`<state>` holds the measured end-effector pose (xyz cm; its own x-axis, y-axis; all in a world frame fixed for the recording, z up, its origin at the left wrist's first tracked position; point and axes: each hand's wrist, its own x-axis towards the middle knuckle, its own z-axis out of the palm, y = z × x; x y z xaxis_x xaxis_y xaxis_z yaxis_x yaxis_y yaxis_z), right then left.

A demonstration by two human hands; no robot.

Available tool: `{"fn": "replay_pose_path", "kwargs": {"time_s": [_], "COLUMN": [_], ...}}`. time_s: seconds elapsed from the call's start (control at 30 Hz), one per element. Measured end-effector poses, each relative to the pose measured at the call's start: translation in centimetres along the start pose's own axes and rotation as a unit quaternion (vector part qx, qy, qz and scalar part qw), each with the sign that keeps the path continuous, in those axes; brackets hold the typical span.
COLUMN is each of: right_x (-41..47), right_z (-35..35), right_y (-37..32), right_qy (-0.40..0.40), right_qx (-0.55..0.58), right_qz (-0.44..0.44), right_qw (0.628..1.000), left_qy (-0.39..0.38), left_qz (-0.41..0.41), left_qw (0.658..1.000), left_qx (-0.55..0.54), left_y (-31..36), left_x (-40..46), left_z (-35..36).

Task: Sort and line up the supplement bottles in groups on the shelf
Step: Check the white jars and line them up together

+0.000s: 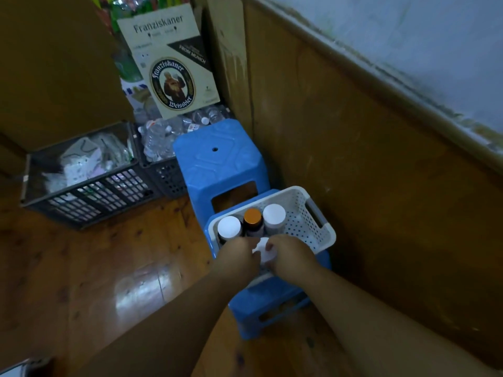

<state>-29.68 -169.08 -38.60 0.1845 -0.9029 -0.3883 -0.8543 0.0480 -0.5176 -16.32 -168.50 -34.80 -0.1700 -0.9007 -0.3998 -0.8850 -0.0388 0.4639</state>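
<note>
Right now both hands are down in the basket, fingers curled in around one white-capped bottle (263,253) at its near end: the left hand (239,258) closes on it from one side, the right hand (292,254) from the other, fingertips pinching at the cap's edge. Only the cap shows between them; the body is hidden under the knuckles, so how far down the fingers reach I can't tell

Just beyond the hands stand three more bottles in a row, touching or nearly so: a white-capped one (230,227) on the left, a dark bottle with an orange cap (252,216) in the middle, another white cap (274,215) on the right. All sit upright in the white perforated basket (319,213), which rests on a blue plastic stool (272,303) hard against the wooden wall panel (367,159). A second blue stool (217,159) stands behind, dark crates (89,191) to the left, a beer carton (170,58) propped at the back. No shelf in view yet

Handling, as I judge it: these are small rigid bottles, likely light, caps smooth and a bit slippery. A pinch on the cap alone risks a slip or a loosened lid; wrapping the fingers round the body below the cap looks safer. The dark one may be glass, so set that down gently. One hand per bottle should do
</note>
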Motion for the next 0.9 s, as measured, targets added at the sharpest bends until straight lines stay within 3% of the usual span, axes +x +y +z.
{"fn": "replay_pose_path", "kwargs": {"time_s": [0.13, 0.2, 0.33, 0.47, 0.67, 0.9], "right_x": [-1.3, -2.0, -4.5, -9.5, -20.0, -38.9], "right_z": [-3.0, -5.3, -10.1, -14.0, -15.0, -6.6], "right_y": [-2.1, -4.4, -11.2, -20.5, -35.6, -53.6], "right_qy": [0.020, 0.044, 0.069, 0.075, 0.070, 0.000], "right_qx": [0.010, -0.008, -0.050, -0.021, -0.018, -0.018], "right_qz": [-0.066, -0.090, -0.136, -0.189, -0.286, -0.419], "right_qw": [0.998, 0.995, 0.987, 0.979, 0.956, 0.908], "left_qy": [0.099, 0.112, 0.110, 0.135, 0.242, 0.353], "left_qz": [0.043, 0.049, -0.003, -0.049, -0.128, -0.272], "left_qw": [0.994, 0.992, 0.992, 0.986, 0.957, 0.889], "left_qx": [-0.022, -0.005, 0.064, 0.086, 0.092, 0.108], "left_y": [1.7, 2.1, 2.5, 2.1, -1.0, -8.2], "left_x": [-2.2, -3.5, -7.8, -15.6, -32.9, -60.6], "left_z": [-4.9, -8.4, -15.9, -23.5, -31.9, -33.2]}}
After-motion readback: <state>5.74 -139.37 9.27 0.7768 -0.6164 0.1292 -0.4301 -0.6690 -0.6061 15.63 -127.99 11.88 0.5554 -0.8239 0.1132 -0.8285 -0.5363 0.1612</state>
